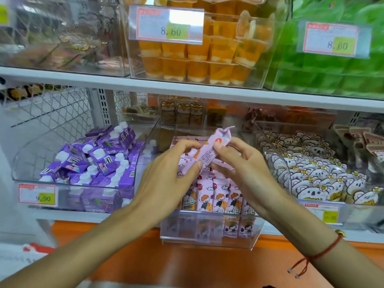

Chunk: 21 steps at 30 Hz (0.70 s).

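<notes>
Left hand (166,175) and right hand (247,169) are pinched on a slim pink foil snack packet (208,151); gripped loosely, it could be dropped into the clear plastic bin (207,238) beneath the fingers (187,144).

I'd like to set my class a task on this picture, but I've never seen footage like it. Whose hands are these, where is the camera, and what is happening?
No machine here: a person wears one wide-angle camera on the head, so you look forward and down at their own bare hands. They face a shop shelf. The left hand and the right hand both pinch one pink packet, held above a clear bin full of similar packets. Left of that bin lie purple cartons; right of it, koala-printed packets. On the shelf above stand orange cups behind a price tag reading 8.60. A red string bracelet is on the right wrist.
</notes>
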Motion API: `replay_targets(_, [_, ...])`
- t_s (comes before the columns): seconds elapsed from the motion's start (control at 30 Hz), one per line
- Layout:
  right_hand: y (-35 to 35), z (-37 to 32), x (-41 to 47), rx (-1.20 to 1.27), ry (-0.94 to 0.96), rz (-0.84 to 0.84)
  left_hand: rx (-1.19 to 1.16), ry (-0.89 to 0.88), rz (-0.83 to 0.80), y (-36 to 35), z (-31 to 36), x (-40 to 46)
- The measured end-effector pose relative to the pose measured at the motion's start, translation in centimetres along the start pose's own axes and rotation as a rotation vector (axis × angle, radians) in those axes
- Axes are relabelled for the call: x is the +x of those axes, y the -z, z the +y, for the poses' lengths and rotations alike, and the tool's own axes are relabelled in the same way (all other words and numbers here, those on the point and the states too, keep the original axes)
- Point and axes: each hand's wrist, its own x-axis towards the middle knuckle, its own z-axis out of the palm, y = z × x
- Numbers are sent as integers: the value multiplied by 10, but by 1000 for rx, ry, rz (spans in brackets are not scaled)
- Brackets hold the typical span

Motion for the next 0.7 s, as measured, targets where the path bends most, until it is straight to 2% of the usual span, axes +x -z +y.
replay_targets(0.17, [-5, 5, -5, -185, 153, 63, -8, -61, 87, 0, 6, 3])
replay_targets(0.47, [-2, 2, -11, -254, 279, -11, -308, -33, 26, 7, 6, 4])
replay_targets(0.57, [-2, -1, -10, -263, 264, 2, -410, 59, -19, 9, 10, 5])
replay_targets(0.7, [-1, -6, -9, -314, 189, -25, -619, 336, -50, 14, 16, 9])
